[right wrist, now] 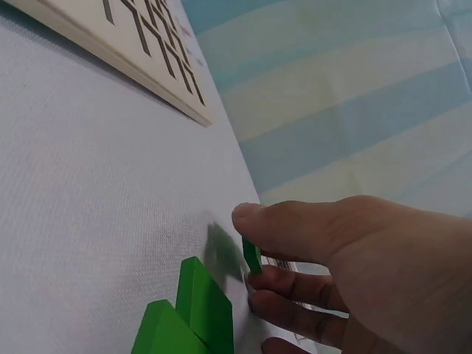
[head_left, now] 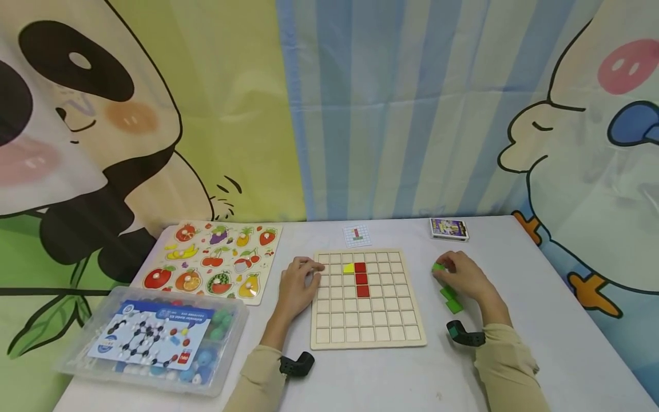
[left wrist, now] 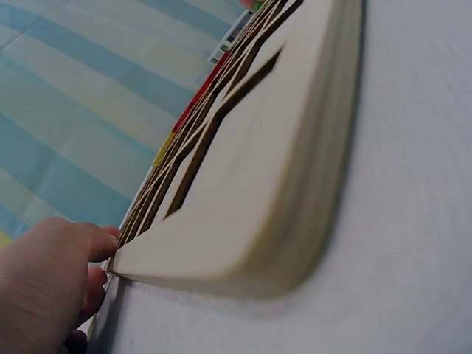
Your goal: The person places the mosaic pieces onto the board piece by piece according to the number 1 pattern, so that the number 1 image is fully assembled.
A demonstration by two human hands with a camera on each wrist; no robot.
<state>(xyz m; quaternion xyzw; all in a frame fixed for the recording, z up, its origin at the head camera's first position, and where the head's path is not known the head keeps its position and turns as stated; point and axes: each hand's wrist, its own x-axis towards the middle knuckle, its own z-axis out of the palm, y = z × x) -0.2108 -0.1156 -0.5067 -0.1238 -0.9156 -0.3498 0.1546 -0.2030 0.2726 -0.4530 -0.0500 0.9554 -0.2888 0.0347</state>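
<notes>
A wooden grid board [head_left: 368,345] lies on the table, with a yellow square tile [head_left: 349,268] beside the top of a column of three red square tiles [head_left: 362,279]. My left hand [head_left: 298,289] grips the board's left edge, thumb on the rim and fingers at the side. To the right of the board, my right hand [head_left: 463,277] pinches a green square tile [right wrist: 252,256] between thumb and fingers. More green tiles [head_left: 454,306] lie just below that hand; in the right wrist view, green tiles [right wrist: 204,306] stand out close to the camera.
Behind the board lies a small pattern card [head_left: 357,235]; a card box [head_left: 449,229] is at the back right. On the left are a fruit puzzle board [head_left: 206,263] and a clear plastic case [head_left: 226,366] of molecular model parts. A curtain [head_left: 391,114] hangs behind the table.
</notes>
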